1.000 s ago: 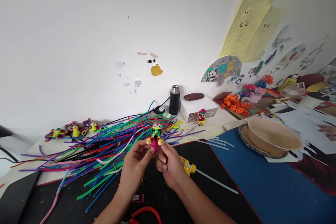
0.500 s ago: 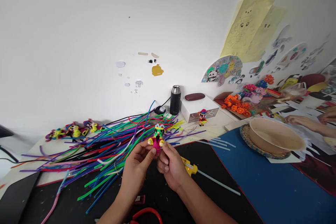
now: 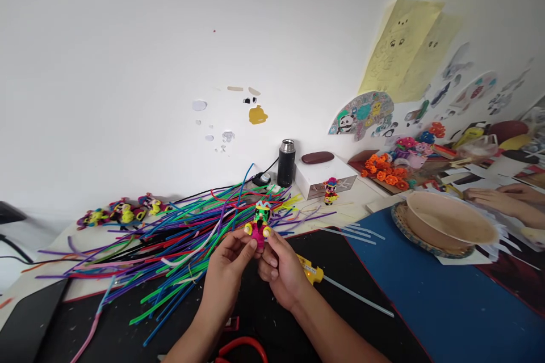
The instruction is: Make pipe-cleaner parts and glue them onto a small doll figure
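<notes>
Between my two hands is a small pipe-cleaner doll (image 3: 258, 232) with a magenta body, green face, dark beard, yellow cuffs and a pale blue headpiece. My left hand (image 3: 229, 261) pinches its lower left side, thumb in front. From the other side my right hand (image 3: 281, 272) grips it, fingers curled in below. The doll is held upright, facing me, above the black mat (image 3: 340, 289). Just right of my right hand lies a yellow glue gun (image 3: 313, 272) with a clear glue stick (image 3: 357, 295) in its back end. Red-handled scissors (image 3: 244, 343) lie partly hidden near my left forearm.
A wide heap of coloured pipe cleaners (image 3: 179, 249) spreads behind and left of my hands. Finished dolls (image 3: 128, 211) lie far left; another doll (image 3: 331, 190) stands before a white box (image 3: 327, 173). A black flask (image 3: 286, 164) and, rightward, a bowl (image 3: 451, 221) near another person's hands (image 3: 498, 201).
The view has shifted slightly, so everything sits a little further right and lower. My hands keep the same grip on the doll. The other person's hands have moved closer together.
</notes>
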A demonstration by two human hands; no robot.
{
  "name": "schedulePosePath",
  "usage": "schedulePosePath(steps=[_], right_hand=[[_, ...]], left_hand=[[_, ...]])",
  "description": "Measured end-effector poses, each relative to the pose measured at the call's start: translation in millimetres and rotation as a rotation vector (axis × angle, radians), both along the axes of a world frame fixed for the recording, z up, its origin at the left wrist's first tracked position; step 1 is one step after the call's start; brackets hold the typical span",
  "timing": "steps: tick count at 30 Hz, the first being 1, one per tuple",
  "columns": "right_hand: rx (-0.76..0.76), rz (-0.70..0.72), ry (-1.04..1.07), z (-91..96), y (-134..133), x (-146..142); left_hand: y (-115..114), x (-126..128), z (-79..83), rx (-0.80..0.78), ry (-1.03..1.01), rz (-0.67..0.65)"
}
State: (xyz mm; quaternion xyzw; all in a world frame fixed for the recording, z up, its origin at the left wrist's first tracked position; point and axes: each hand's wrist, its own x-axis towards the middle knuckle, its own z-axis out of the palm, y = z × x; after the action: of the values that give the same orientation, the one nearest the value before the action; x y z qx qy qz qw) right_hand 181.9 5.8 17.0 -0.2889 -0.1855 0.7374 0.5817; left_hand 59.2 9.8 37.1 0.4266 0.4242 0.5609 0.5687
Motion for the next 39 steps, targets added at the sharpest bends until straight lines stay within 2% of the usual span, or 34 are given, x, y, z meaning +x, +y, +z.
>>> schedulePosePath(steps=[15,24,29,34,39], right_hand=[[0.006,0.001,-0.019,-1.6,-0.6,-1.6],[0.047,0.037,-0.057,-4.1,-1.6,-2.6],[0.059,0.038,-0.089,-6.3,-1.4,-3.2],[0.057,0.035,-0.091,-4.9,-1.8,-3.6],[0.052,0.047,-0.09,-2.4,-2.7,-3.4]], left_hand=[[-1.7,3.1,2.0,-0.03,-0.073,0.01],[-1.7,5.2,-4.6,-0.052,-0.158,0.062],[1.6,4.0,-6.7,-0.061,-0.202,0.028],[6.0,1.1,-15.5,-0.046,-0.199,-0.013],[6.7,0.3,-17.4,-0.033,-0.184,0.001]])
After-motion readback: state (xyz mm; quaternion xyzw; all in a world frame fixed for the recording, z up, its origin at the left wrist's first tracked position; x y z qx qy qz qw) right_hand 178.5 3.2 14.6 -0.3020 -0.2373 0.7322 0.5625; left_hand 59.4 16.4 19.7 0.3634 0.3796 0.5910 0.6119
